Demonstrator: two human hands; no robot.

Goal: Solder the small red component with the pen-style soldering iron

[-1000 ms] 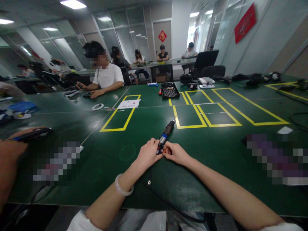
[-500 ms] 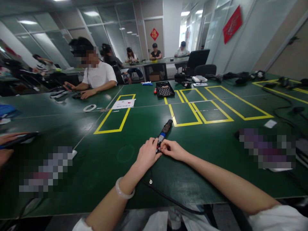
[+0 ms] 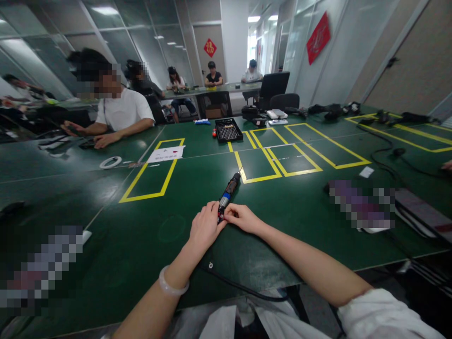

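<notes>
An electric screwdriver [image 3: 229,189] lies slanted on the green table [image 3: 148,256], its thin bit pointing away and to the right. Its body is black with a blue band and a silver section. My left hand [image 3: 205,223], with a pale bangle on the wrist, is wrapped over the near end of the tool. From the right, my right hand [image 3: 243,218] has thumb and index finger pinched at that same end; whatever is between those fingertips is too small to make out. A black cable [image 3: 243,288] runs from below my hands towards the table's front edge.
Beyond the screwdriver stands a black tray [image 3: 229,131] with small parts. Yellow tape outlines mark the table. A paper sheet [image 3: 165,154] and a white ring [image 3: 110,162] lie left. Blurred-out devices [image 3: 360,205] flank me. A person in white [image 3: 123,110] sits at the far left.
The camera view has turned to the right, so the scene sits further left. My hands keep the same hold at the screwdriver's near end.
</notes>
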